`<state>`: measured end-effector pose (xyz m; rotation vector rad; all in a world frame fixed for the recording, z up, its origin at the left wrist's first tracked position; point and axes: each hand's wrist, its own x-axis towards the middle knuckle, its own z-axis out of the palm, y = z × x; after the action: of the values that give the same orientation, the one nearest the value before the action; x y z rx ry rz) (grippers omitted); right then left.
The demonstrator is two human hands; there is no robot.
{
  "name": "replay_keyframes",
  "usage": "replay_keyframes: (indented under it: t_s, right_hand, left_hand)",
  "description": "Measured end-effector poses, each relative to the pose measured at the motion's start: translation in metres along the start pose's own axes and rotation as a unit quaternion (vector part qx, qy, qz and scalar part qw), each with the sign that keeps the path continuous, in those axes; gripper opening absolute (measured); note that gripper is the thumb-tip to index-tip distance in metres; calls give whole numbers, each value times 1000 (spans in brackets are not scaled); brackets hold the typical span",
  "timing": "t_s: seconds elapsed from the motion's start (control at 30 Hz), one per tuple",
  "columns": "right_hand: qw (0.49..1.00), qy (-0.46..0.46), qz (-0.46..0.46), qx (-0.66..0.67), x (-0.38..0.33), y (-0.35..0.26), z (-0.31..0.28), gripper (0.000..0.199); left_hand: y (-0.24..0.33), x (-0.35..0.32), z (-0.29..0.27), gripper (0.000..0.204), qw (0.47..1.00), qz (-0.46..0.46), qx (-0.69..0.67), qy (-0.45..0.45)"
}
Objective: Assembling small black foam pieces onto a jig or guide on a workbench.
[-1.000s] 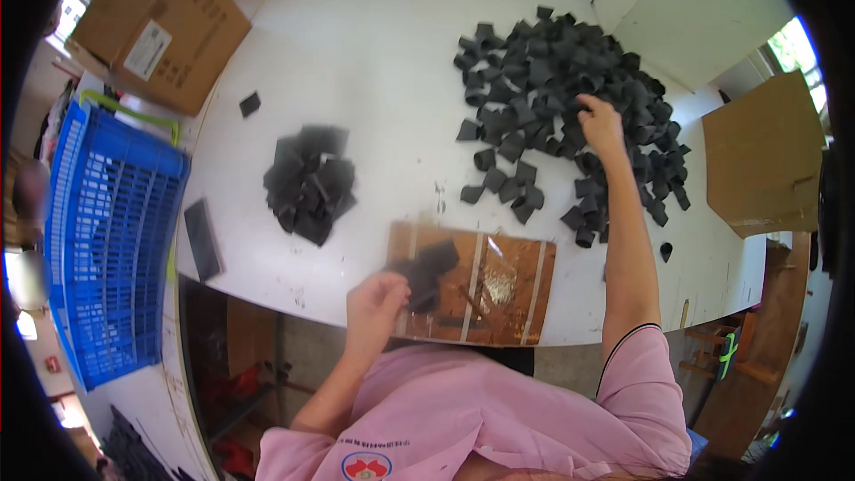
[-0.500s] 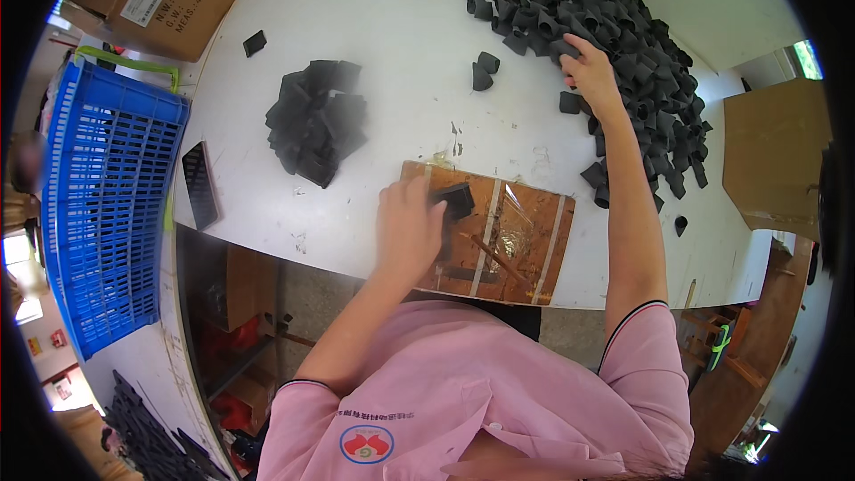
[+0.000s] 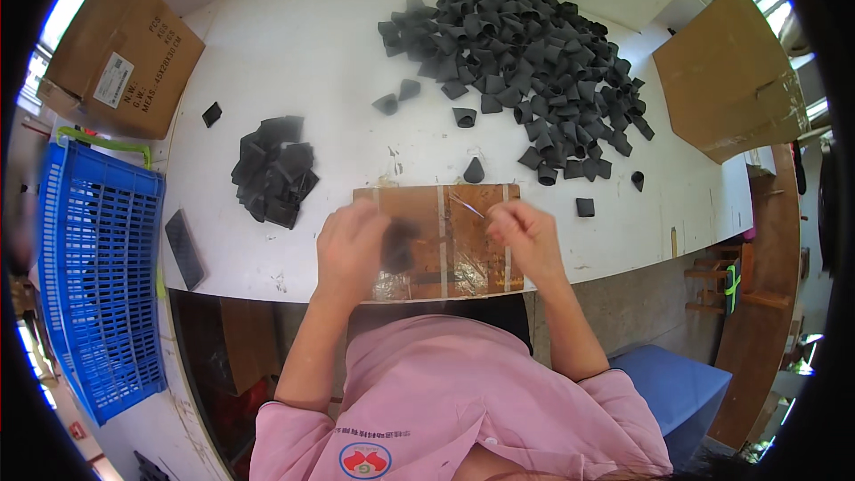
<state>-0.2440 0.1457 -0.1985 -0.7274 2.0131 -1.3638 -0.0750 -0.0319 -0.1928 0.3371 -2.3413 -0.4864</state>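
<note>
Board [image 3: 419,209], brown with pale strips, is lying at the near edge of the white tabletop [image 3: 338,125], in front of the person. The left hand [image 3: 349,249] is covering the board's left side, fingers partly curled; blurred black pieces [image 3: 401,248] are showing just beside its fingertips, and the blur is hiding whether it is gripping them. The right hand [image 3: 525,233] is hovering at the board's right side with thumb and fingers drawn together; whether it is holding anything cannot be told. A heap of folded black pieces [image 3: 543,62] is occupying the far right of the tabletop, and one folded piece [image 3: 474,170] is sitting just beyond the board. A pile of flat black pieces [image 3: 274,169] is lying to the left. Farther left, a dark rectangular slab [image 3: 184,249] is resting near a blue basket [image 3: 102,276]. Cardboard boxes [image 3: 125,53] are standing at both sides of the tabletop.
</note>
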Motion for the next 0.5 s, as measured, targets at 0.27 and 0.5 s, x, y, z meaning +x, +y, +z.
replay_keyframes:
  t_s: [0.27, 0.5]
  right_hand:
    - [982, -83, -171, 4, -56, -40, 50, 23]
    - [870, 166, -412, -214, -54, -34, 46, 31]
  left_hand:
    - [63, -31, -18, 27, 988, 55, -147, -1]
    - [88, -25, -11, 15, 634, -475, -610, 24]
